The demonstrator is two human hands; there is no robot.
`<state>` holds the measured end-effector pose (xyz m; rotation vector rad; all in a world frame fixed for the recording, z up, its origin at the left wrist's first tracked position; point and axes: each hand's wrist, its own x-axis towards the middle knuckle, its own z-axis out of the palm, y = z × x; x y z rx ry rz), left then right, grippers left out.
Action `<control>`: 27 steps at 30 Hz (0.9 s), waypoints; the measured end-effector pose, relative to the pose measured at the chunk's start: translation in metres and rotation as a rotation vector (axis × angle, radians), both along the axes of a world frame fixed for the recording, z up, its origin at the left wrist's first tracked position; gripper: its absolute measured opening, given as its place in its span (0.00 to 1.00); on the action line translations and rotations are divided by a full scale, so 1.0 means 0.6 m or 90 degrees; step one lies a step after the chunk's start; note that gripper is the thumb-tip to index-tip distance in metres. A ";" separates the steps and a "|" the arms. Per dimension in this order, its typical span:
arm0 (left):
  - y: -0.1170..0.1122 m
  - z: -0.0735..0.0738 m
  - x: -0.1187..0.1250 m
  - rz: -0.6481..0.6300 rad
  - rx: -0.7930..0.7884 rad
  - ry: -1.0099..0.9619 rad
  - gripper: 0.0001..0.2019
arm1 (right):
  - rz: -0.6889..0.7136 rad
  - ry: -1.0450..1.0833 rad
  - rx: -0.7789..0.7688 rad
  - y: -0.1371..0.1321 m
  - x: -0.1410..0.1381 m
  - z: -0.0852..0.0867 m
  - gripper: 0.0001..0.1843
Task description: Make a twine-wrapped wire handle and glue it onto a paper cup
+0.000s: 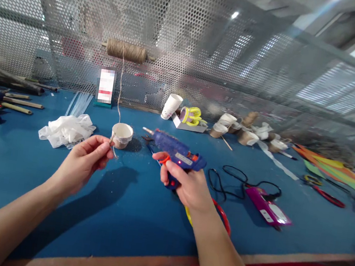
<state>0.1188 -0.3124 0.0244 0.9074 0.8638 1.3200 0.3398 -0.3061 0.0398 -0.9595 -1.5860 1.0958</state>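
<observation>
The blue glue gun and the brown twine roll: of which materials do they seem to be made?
The glue gun looks like hard plastic, smooth, judging by its moulded-looking body. The twine roll seems matte plant fibre, perhaps jute, from its brown wound strands.

A blue glue gun (pixel 170 144) with an orange trigger is held aloft, its red light lit, nozzle aimed between nine and ten o'clock. At about the nozzle's nine I see a small cream cup (pixel 121 143), upright, mouth open. Thin beige twine (pixel 120 86) drops to its rim from twelve; a pale cord end (pixel 116 153) shows between six and seven.
</observation>
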 end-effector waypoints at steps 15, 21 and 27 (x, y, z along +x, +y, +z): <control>-0.011 0.008 -0.017 0.258 0.239 0.256 0.04 | -0.269 -0.814 0.175 0.120 0.165 -0.045 0.07; -0.011 0.002 -0.011 0.247 0.221 0.321 0.03 | -0.207 -0.849 0.103 0.178 0.234 -0.068 0.13; -0.012 0.001 -0.010 0.232 0.222 0.357 0.03 | -0.225 -0.849 0.066 0.203 0.233 -0.083 0.14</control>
